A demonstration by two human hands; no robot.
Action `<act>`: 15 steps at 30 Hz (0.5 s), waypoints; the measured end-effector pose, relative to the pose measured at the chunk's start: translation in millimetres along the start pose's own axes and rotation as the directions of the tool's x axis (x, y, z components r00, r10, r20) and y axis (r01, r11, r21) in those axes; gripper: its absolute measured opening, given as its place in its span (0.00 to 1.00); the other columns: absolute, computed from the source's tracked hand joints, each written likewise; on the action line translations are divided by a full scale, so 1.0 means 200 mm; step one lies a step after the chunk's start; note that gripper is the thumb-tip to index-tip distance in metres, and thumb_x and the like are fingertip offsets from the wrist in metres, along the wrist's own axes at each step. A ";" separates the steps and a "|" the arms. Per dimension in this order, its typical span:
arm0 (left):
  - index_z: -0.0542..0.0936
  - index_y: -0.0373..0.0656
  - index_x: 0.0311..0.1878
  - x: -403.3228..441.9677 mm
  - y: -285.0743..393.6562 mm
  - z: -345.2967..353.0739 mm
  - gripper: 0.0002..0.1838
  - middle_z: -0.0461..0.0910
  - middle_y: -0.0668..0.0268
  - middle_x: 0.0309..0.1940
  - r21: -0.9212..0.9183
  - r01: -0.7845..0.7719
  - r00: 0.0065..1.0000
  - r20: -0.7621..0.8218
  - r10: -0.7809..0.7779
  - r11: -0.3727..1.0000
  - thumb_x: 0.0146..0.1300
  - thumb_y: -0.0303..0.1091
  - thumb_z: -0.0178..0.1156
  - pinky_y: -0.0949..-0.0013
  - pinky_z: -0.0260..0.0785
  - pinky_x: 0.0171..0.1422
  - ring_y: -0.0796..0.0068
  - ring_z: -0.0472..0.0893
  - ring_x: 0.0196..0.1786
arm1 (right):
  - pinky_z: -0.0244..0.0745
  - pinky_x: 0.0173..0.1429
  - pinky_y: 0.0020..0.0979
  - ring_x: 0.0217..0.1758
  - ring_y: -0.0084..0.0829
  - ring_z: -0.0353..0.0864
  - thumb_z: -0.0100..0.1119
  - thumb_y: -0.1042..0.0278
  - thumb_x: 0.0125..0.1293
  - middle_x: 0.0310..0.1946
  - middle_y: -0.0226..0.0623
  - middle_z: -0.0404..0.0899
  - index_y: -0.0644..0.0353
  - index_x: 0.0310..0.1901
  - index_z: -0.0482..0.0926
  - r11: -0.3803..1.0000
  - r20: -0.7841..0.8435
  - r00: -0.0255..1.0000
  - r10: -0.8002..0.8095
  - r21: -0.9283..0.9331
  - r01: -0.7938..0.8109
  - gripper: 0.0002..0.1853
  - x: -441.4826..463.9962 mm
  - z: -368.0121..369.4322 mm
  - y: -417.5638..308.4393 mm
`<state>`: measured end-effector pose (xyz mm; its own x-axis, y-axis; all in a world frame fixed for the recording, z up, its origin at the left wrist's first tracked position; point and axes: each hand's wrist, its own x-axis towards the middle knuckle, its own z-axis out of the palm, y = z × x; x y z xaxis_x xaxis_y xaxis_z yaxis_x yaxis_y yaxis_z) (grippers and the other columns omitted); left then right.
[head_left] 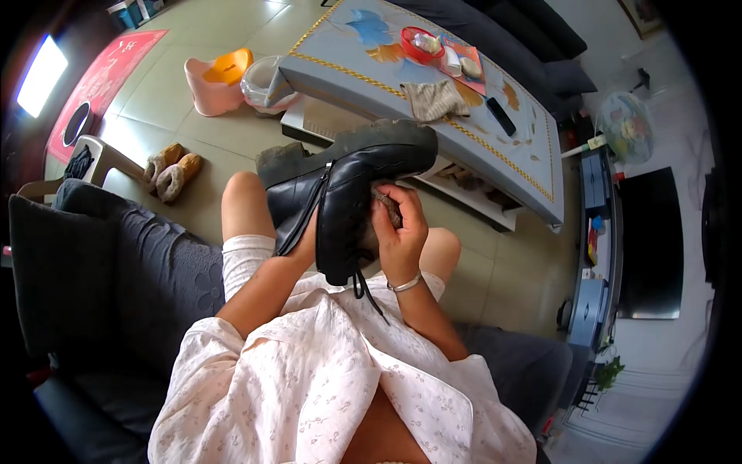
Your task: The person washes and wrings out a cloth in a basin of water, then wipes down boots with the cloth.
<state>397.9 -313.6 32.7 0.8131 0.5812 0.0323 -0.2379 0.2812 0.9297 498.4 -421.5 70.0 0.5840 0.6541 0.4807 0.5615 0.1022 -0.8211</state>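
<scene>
A black lace-up ankle boot [348, 209] with a chunky sole is held up on its side over my lap, its sole facing away from me. My left forearm runs up to the boot's open shaft, and my left hand is hidden by the leather; its fingers do not show. Against the boot's right side, my right hand [402, 236] is closed, pinching a bunched brown cloth [388, 206] between thumb and fingers. Loose black laces [369, 290] dangle below the boot toward my lap.
Ahead stands a low table [340, 66] with a patterned cover, carrying a crumpled beige cloth [433, 100], a dark remote or phone [501, 116] and a red basket [422, 46]. A pink-and-orange potty chair [212, 89], a bin [267, 81] and fluffy slippers [178, 176] are on the floor.
</scene>
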 end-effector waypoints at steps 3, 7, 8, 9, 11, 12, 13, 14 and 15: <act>0.75 0.37 0.60 0.00 -0.08 -0.07 0.17 0.78 0.66 0.51 -0.154 -0.034 0.999 0.006 0.035 0.987 0.70 0.27 0.55 0.74 0.72 0.56 0.79 0.77 0.49 | 0.70 0.49 0.23 0.43 0.22 0.75 0.61 0.75 0.64 0.40 0.32 0.77 0.64 0.45 0.79 0.986 0.191 0.975 0.114 0.097 -0.134 0.09 0.01 -0.05 -0.06; 0.71 0.35 0.66 -0.09 -0.02 -0.29 0.21 0.76 0.64 0.59 -0.430 -0.106 0.967 0.167 0.195 0.897 0.71 0.27 0.53 0.70 0.70 0.62 0.75 0.77 0.55 | 0.71 0.45 0.24 0.39 0.25 0.76 0.62 0.75 0.62 0.37 0.34 0.78 0.63 0.43 0.81 0.997 0.012 0.999 0.050 0.064 -0.050 0.08 0.07 -0.14 -0.11; 0.71 0.35 0.66 -0.07 -0.06 -0.22 0.21 0.76 0.64 0.59 -0.434 -0.103 0.968 0.165 0.191 0.895 0.71 0.27 0.53 0.70 0.70 0.62 0.75 0.77 0.55 | 0.72 0.47 0.25 0.41 0.27 0.77 0.63 0.75 0.62 0.38 0.35 0.78 0.62 0.45 0.82 0.999 -0.051 0.998 -0.035 0.008 0.036 0.09 0.12 -0.15 -0.15; 0.70 0.35 0.67 -0.01 -0.12 -0.10 0.22 0.75 0.64 0.60 -0.213 -0.187 0.965 0.142 0.219 0.959 0.72 0.27 0.52 0.70 0.69 0.64 0.75 0.77 0.56 | 0.73 0.48 0.27 0.42 0.30 0.78 0.63 0.75 0.62 0.40 0.36 0.79 0.61 0.46 0.82 0.994 -0.034 0.995 -0.098 -0.050 0.096 0.10 0.15 -0.15 -0.18; 0.68 0.34 0.68 0.02 -0.08 -0.02 0.23 0.75 0.63 0.62 -0.094 -0.220 0.966 0.121 0.230 0.971 0.72 0.27 0.53 0.70 0.68 0.66 0.74 0.76 0.58 | 0.75 0.52 0.33 0.45 0.38 0.80 0.63 0.74 0.62 0.43 0.40 0.80 0.60 0.49 0.82 0.953 0.038 0.971 -0.236 -0.187 0.239 0.12 0.19 -0.09 -0.17; 0.68 0.34 0.68 0.00 -0.09 -0.02 0.23 0.75 0.63 0.62 -0.096 -0.219 0.964 0.132 0.231 0.971 0.72 0.27 0.53 0.70 0.68 0.66 0.74 0.76 0.58 | 0.75 0.52 0.35 0.45 0.40 0.80 0.63 0.74 0.62 0.43 0.40 0.80 0.59 0.48 0.82 0.908 0.082 0.953 -0.292 -0.289 0.303 0.12 0.18 -0.04 -0.16; 0.69 0.34 0.68 -0.03 -0.10 -0.02 0.23 0.75 0.64 0.61 -0.180 -0.046 0.996 0.070 0.060 0.983 0.71 0.27 0.53 0.70 0.69 0.66 0.74 0.76 0.58 | 0.75 0.51 0.35 0.45 0.40 0.80 0.63 0.74 0.62 0.43 0.40 0.80 0.59 0.48 0.81 0.910 0.096 0.952 -0.290 -0.282 0.305 0.12 0.15 -0.02 -0.14; 0.69 0.34 0.68 -0.06 -0.11 -0.04 0.23 0.75 0.64 0.61 -0.270 0.114 0.993 0.016 -0.114 0.956 0.71 0.27 0.54 0.70 0.69 0.65 0.74 0.76 0.58 | 0.76 0.51 0.34 0.45 0.40 0.81 0.62 0.74 0.62 0.42 0.40 0.79 0.59 0.47 0.81 0.911 0.114 0.949 -0.293 -0.269 0.314 0.11 0.12 -0.01 -0.13; 0.72 0.35 0.65 -0.08 -0.12 -0.06 0.22 0.78 0.64 0.58 -0.275 0.080 0.997 -0.002 -0.083 0.958 0.69 0.26 0.56 0.72 0.70 0.63 0.75 0.77 0.56 | 0.76 0.50 0.33 0.44 0.40 0.81 0.62 0.74 0.62 0.42 0.40 0.79 0.60 0.46 0.81 0.961 0.109 0.978 -0.176 -0.194 0.195 0.11 0.08 -0.02 -0.13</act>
<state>383.8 -319.8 5.8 0.8290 0.5574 -0.0461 -0.3095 0.5258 0.7923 495.7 -415.8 100.0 0.4082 0.7039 0.5813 0.7674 0.0803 -0.6362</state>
